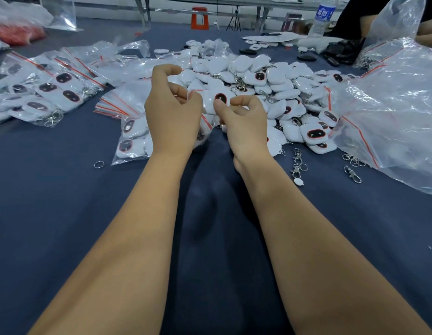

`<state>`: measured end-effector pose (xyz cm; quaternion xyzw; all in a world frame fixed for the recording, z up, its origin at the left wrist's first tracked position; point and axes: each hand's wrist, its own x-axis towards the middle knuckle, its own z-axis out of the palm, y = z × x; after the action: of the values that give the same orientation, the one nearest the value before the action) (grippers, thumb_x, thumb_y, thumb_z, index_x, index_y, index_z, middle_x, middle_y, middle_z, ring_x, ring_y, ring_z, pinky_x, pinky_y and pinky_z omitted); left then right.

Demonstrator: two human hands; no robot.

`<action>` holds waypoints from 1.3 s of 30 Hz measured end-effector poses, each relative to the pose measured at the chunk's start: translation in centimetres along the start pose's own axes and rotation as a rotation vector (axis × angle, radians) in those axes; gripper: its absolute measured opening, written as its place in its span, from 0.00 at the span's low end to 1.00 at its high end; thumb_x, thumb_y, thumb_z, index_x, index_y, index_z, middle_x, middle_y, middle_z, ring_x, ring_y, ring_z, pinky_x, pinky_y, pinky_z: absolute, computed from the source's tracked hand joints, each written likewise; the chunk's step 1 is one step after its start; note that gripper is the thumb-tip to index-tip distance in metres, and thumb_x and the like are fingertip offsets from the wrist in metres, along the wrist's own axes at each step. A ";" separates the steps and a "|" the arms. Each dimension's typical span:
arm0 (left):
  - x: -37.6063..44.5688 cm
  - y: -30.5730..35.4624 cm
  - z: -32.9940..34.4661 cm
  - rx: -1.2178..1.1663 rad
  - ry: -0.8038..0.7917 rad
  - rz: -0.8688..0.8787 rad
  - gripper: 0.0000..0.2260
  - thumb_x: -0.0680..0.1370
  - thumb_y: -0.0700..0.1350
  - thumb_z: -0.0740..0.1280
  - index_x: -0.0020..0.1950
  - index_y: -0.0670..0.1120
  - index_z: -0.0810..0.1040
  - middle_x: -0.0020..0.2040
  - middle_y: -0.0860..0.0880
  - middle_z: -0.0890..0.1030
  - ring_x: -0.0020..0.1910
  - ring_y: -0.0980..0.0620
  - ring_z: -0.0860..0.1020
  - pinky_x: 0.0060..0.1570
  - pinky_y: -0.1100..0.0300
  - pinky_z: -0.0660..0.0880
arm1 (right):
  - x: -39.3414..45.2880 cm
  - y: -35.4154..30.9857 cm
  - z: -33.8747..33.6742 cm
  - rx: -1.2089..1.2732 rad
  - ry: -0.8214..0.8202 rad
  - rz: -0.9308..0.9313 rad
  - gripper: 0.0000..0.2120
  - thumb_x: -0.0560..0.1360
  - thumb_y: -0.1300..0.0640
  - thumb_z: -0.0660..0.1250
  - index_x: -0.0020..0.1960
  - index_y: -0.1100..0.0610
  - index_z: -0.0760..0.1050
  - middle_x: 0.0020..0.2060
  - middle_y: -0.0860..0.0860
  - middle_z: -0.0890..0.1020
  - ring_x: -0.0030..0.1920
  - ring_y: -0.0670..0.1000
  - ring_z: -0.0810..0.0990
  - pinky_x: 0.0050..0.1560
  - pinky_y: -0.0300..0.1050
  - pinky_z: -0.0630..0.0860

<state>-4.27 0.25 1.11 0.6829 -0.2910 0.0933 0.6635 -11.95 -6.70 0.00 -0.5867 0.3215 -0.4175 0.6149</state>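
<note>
I hold a white keychain tag up between both hands, just above the near edge of the pile of the same tags. My left hand pinches its left edge with thumb and curled fingers, the forefinger hooked up and free of it. My right hand grips the right side, thumb pressed on the face next to the dark, red-rimmed window, the other fingers curled in behind. A small clear bag with a red strip hangs under my hands. The tag may be partly inside it, but my fingers hide that.

Below my left hand a filled bag lies on the blue cloth, with a stack of empty bags just behind it. More packed bags spread out to the left. Loose clasps lie near my right wrist, a split ring lies to the left, and a big clear sack slumps on the right.
</note>
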 end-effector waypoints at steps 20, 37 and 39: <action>0.5 -0.2 -0.5 0.050 -0.077 -0.013 0.13 0.74 0.43 0.58 0.49 0.54 0.80 0.42 0.58 0.81 0.43 0.56 0.79 0.47 0.62 0.75 | 0.1 -0.3 0.2 0.132 -0.137 -0.129 0.13 0.83 0.60 0.60 0.43 0.54 0.78 0.39 0.46 0.83 0.41 0.42 0.81 0.43 0.37 0.79; 1.4 -0.6 -1.4 -0.143 -0.689 -0.547 0.27 0.66 0.71 0.64 0.49 0.51 0.85 0.46 0.52 0.86 0.42 0.53 0.84 0.47 0.56 0.75 | 1.4 -1.4 -2.0 0.733 -0.175 0.108 0.06 0.73 0.69 0.66 0.47 0.62 0.76 0.40 0.57 0.81 0.37 0.54 0.81 0.43 0.45 0.79; 1.6 -0.8 -1.4 -0.167 -0.672 -0.535 0.21 0.67 0.68 0.68 0.44 0.52 0.86 0.43 0.52 0.86 0.41 0.53 0.84 0.47 0.56 0.75 | 1.4 -1.4 -2.0 0.700 -0.189 0.111 0.08 0.73 0.70 0.66 0.48 0.60 0.76 0.40 0.57 0.82 0.38 0.53 0.81 0.43 0.47 0.80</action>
<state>-2.20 1.14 1.42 0.6708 -0.3101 -0.3333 0.5855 -13.28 -8.76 1.28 -0.3584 0.1324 -0.4120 0.8272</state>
